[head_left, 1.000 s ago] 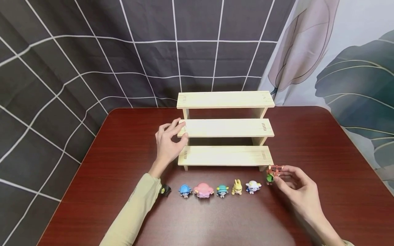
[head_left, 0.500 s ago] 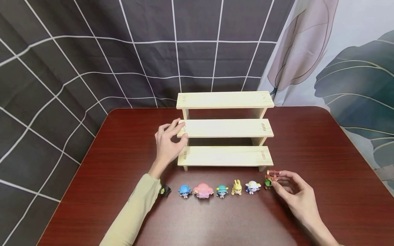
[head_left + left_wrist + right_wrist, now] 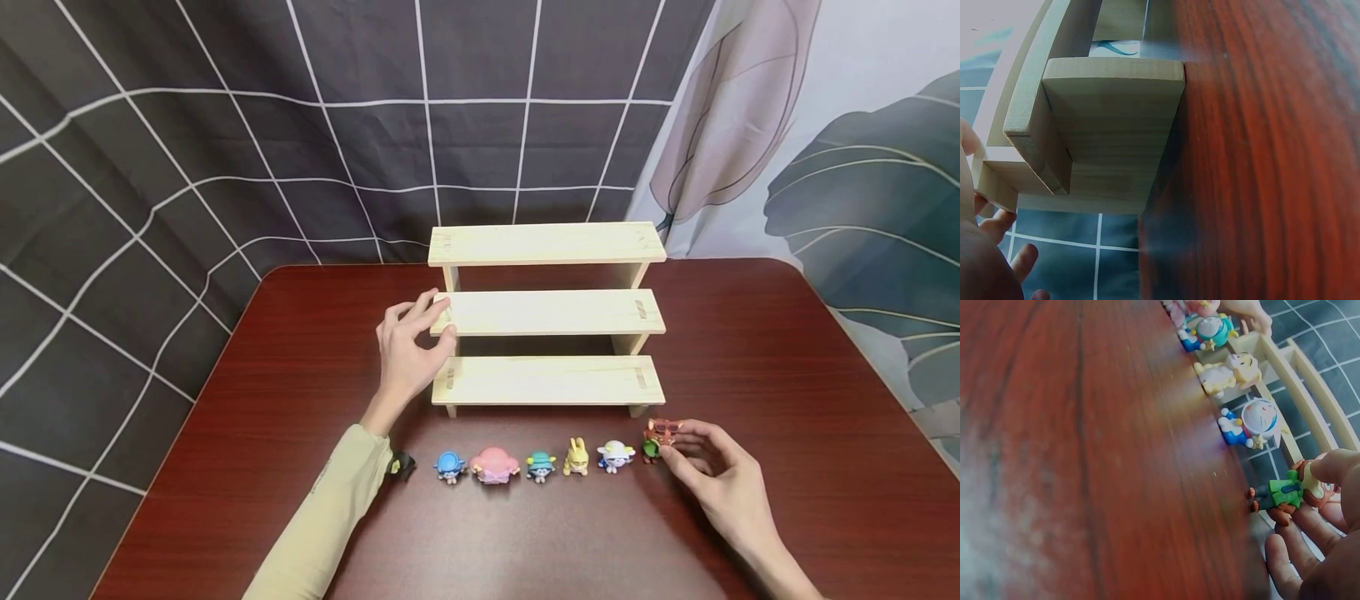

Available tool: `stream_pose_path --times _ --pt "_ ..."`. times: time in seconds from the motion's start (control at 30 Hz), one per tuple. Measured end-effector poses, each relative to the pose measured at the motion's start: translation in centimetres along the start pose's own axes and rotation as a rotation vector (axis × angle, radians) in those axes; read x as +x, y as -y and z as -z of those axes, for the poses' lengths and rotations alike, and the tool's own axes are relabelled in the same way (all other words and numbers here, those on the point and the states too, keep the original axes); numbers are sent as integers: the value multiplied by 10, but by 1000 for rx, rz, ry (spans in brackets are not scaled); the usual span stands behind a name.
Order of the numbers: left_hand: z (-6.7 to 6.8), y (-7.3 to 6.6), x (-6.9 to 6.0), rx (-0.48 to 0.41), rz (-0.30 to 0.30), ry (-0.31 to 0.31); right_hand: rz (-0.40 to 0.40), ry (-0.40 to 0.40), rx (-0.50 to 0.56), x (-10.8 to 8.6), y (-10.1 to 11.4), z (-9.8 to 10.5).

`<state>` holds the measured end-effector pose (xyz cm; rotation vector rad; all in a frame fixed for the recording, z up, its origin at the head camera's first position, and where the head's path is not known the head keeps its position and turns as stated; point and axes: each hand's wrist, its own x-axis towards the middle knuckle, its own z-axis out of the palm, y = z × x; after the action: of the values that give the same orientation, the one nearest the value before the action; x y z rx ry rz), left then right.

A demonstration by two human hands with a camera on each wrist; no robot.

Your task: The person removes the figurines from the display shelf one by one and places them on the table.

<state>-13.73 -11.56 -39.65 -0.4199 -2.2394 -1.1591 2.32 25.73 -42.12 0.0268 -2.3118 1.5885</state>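
My right hand (image 3: 723,479) pinches a fox figurine (image 3: 654,442) in a green shirt by its head, between thumb and fingers. The figurine is upright at the right end of a row of toys; in the right wrist view its feet (image 3: 1252,499) are at the tabletop. Beside it stands a white-hatted figurine (image 3: 616,456). My left hand (image 3: 411,346) grips the left end of the middle board of a three-tier wooden shelf (image 3: 547,312), the thumb at its front edge. The left wrist view shows those fingers (image 3: 999,224) around the board's end.
Leftward the row continues with a yellow rabbit figurine (image 3: 576,457), a teal-hatted one (image 3: 540,467), a pink one (image 3: 494,466) and a blue-hatted one (image 3: 449,467). A black object (image 3: 402,465) lies partly behind the left sleeve. A grid-patterned curtain (image 3: 480,142) hangs behind the table (image 3: 315,333).
My right hand has lowered the fox figurine and brought it slightly left, beside the white-hatted figurine. The left hand has kept its place on the shelf.
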Motion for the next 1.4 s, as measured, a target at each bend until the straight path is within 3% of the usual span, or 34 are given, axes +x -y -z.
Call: stream_pose_path --times 0.3,0.8,1.4 --pt "0 1 0 -2 -3 -9 8 21 -50 -1 2 3" --pt "0 1 1 1 -2 -2 110 114 -65 -2 -1 9" --pt "0 0 0 5 0 1 97 193 -109 -1 1 11"
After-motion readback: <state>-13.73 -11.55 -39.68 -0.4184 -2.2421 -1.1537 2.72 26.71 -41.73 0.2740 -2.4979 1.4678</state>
